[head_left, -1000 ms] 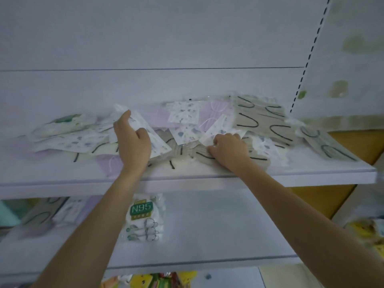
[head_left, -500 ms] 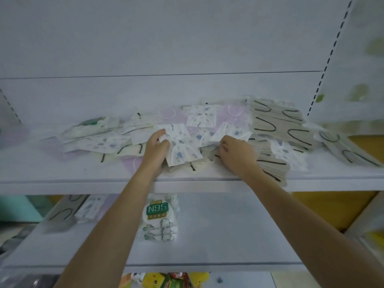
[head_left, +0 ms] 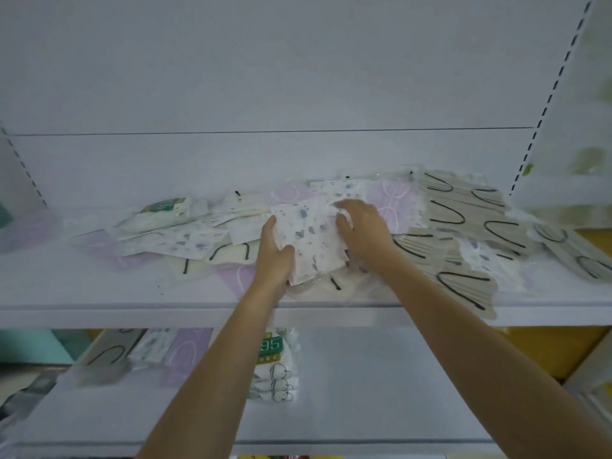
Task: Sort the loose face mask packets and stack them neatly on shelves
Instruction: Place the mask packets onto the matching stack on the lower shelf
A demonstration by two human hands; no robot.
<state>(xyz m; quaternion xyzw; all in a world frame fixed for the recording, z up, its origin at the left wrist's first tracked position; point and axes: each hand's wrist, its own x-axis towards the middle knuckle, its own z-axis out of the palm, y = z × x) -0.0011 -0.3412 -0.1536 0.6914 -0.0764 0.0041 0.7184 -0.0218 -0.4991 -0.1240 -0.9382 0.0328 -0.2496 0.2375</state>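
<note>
Two hands work at the top shelf [head_left: 99,309]. The left hand [head_left: 275,256] grips one speckled packet [head_left: 311,240] by its left edge, thumb on top and fingers curled beneath. The right hand [head_left: 361,226] has its fingers curled over the packet's right edge. The packet is tilted and sits just above a loose heap [head_left: 212,240] that spreads across the shelf.

The heap's packets overlap too much for a full count. On the right, at least five grey packets [head_left: 463,213] with black loops show. At least two lilac packets [head_left: 394,200] lie behind the hands, and one green-labelled pack [head_left: 165,210] is at the left.

The lower shelf [head_left: 381,392] holds four items: a grey packet [head_left: 106,356], a speckled one [head_left: 152,346], a lilac one [head_left: 185,352] and an N95 pack [head_left: 276,362], partly hidden by the left forearm.
</note>
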